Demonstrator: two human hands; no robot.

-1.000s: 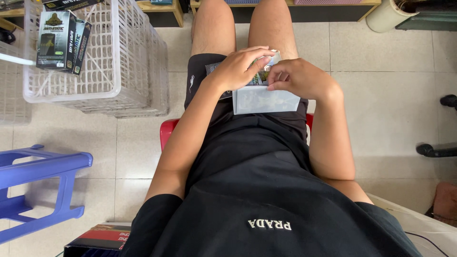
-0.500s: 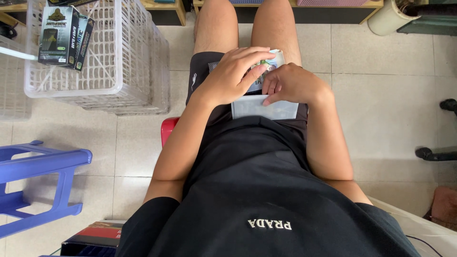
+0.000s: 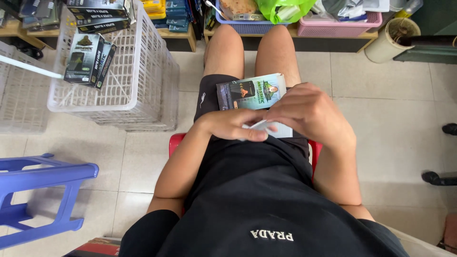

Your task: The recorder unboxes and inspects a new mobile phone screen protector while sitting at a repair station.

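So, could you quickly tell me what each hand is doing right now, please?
Left hand: closed on the small white packet.
Right hand: closed on the same packet.

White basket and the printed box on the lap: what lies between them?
Head view: only bare tiled floor separates the white basket from the printed box.

The scene was evenly and brightly lit by soft, diffuse light. Only faint shadows lay on the floor tiles (image 3: 395, 128) below the hands (image 3: 271, 121). No strong glare showed. The hands were sharp; the edges bowed slightly from wide-angle distortion.
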